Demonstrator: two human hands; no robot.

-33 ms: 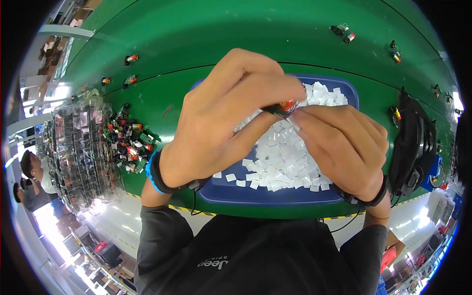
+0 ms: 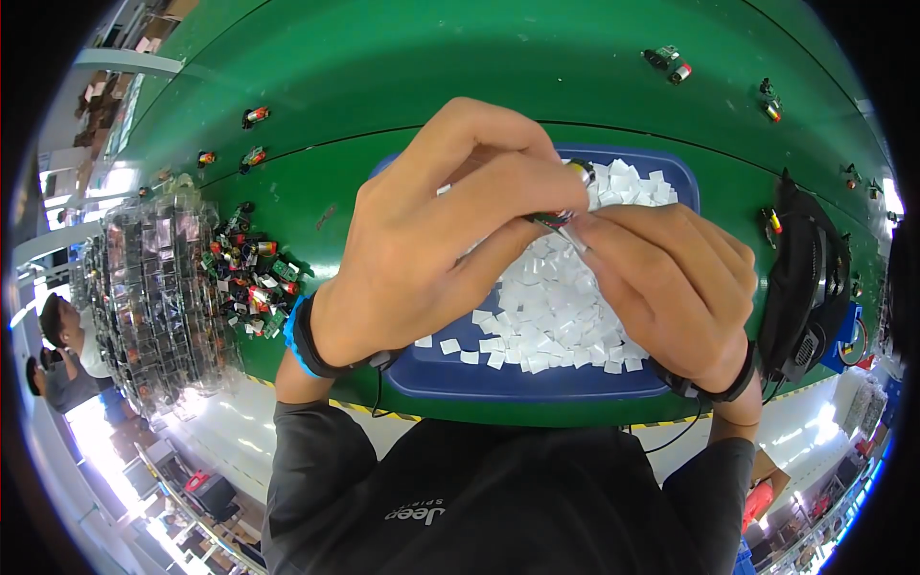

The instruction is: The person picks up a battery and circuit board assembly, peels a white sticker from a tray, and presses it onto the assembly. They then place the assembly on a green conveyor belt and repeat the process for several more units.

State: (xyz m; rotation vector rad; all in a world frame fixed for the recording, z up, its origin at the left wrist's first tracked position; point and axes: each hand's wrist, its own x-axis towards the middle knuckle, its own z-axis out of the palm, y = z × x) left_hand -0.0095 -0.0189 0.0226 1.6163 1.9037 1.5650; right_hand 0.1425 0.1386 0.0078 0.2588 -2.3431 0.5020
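My left hand is closed around a small battery with a circuit board and wires. Its silvery end sticks out past the index finger, and most of the rest is hidden by the fingers. Close against it, my right hand pinches a thin white piece, seen only as a sliver between thumb and fingertip. Both hands are raised over a blue tray heaped with small white squares.
Left of the tray lies a pile of battery-and-board assemblies beside stacked clear plastic trays. Single assemblies are scattered over the green table. At the right rests a black bag-like item. People are at the far left.
The battery has turned in my left fingers: its silvery end now shows above, and less of its red side is visible. My right hand has barely moved.
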